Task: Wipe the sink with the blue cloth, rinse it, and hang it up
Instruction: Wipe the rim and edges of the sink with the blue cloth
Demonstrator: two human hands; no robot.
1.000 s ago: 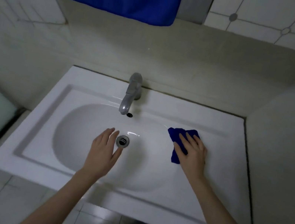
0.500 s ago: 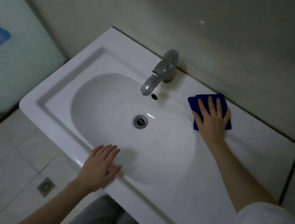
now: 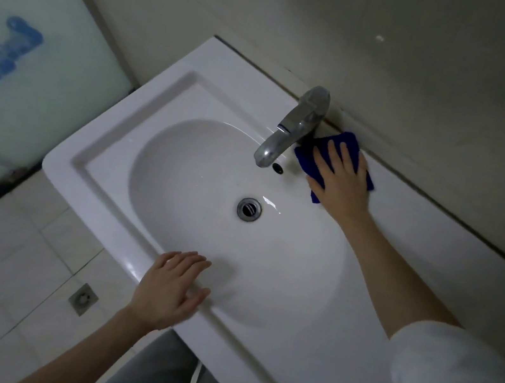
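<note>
The blue cloth (image 3: 352,144) lies flat on the back ledge of the white sink (image 3: 111,147), just right of the chrome faucet (image 3: 295,125), with its left corner touching or nearly touching the faucet's base. The right hand (image 3: 341,181) lies palm down on top of it. Its fingers (image 3: 341,152) are straight and slightly spread, pointing up past the faucet toward the wall, and they press the cloth against the ledge rather than pinching it. Blue shows beyond the fingertips, in the gaps between the fingers, to the faucet side of the index finger, and as narrow strips beside the palm, so the cloth reaches out past the hand on most sides. A white sleeve (image 3: 447,374) covers the upper part of that arm. The left hand (image 3: 171,288) is at the sink's front rim, across the basin from the faucet, holding nothing. Its fingers are straight and close together with the thumb set apart, though whether the palm bears on the rim cannot be told. Below the faucet's spout are the small overflow hole (image 3: 277,168) and, farther into the basin, the metal drain (image 3: 249,209). Far left of the faucet stands a frosted glass panel (image 3: 47,73) with a blurred blue shape (image 3: 3,52) behind it, and a floor drain (image 3: 83,298) sits in the tiles near the left hand.
</note>
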